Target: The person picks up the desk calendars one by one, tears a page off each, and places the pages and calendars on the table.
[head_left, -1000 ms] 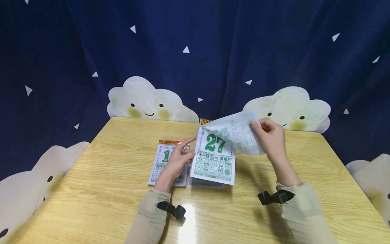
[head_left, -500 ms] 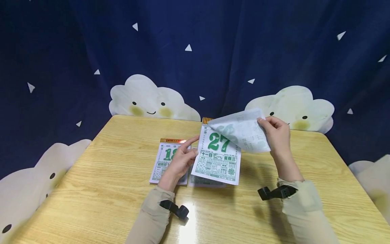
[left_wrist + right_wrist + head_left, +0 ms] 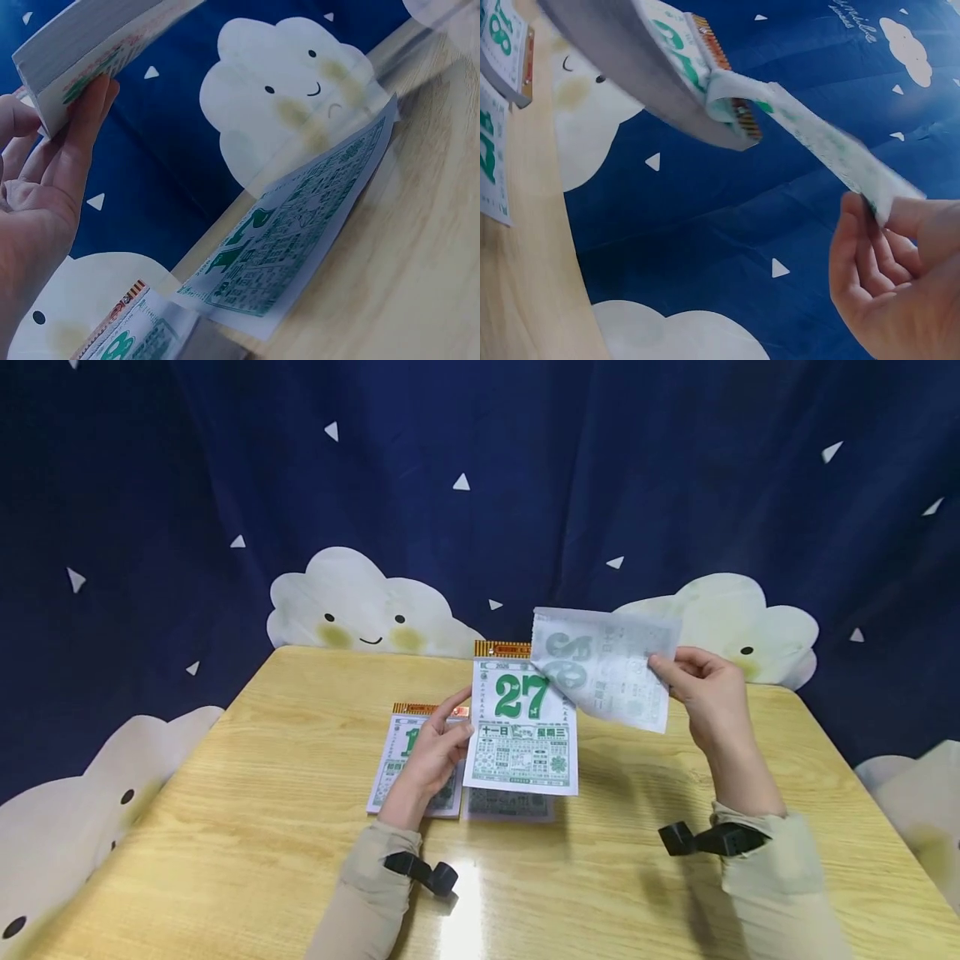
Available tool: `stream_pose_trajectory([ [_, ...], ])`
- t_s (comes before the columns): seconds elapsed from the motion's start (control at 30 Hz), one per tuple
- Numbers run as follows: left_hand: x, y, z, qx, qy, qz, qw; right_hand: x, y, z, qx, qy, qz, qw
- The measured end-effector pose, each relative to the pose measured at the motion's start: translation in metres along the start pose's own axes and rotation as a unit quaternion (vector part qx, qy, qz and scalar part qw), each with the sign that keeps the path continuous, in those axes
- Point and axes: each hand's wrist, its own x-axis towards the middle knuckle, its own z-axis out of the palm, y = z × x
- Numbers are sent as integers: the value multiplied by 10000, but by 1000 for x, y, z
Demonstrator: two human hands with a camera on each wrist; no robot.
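My left hand (image 3: 435, 752) grips the left edge of a thick tear-off calendar (image 3: 517, 752) showing a green 27, held up above the table. Its thumb lies on the front, and in the left wrist view the fingers (image 3: 88, 112) support the back. My right hand (image 3: 708, 693) pinches the free end of a thin calendar sheet (image 3: 615, 681), pulled up and to the right with its reverse side showing. Near the top right of the calendar, under the red and gold header strip (image 3: 501, 649), the sheet still meets the pad; in the right wrist view it curls there.
A second calendar pad (image 3: 390, 760) lies on the wooden table (image 3: 247, 827), partly behind my left forearm. A loose printed sheet (image 3: 292, 225) lies beside it, under the held calendar. Behind the table hangs a dark blue curtain (image 3: 420, 527) with white clouds.
The right hand has moved right, drawing the sheet farther across, so the whole 27 and most of the header now show. The held calendar has straightened and shifted slightly left.
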Motion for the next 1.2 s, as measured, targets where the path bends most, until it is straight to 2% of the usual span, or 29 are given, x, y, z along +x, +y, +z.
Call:
stream_pose_trajectory([
  [0.13, -1, -1, -1, 13, 61, -18, 10000, -2, -2, -3, 41, -353, -54, 9994],
  [0.27, -1, -2, -1, 28, 64, 20, 10000, 0, -2, -5, -49, -369, -97, 9993],
  [0.4, -1, -3, -2, 43, 76, 30, 10000, 4, -1, -10, -54, -94, -92, 9999],
  [0.6, 0, -2, -7, -48, 372, 63, 9993, 6, -1, -24, 89, 308, -73, 9995],
  [1.2, 0, -3, -3, 57, 354, -7, 9994, 9, -1, -44, 171, 1280, -6, 9916],
])
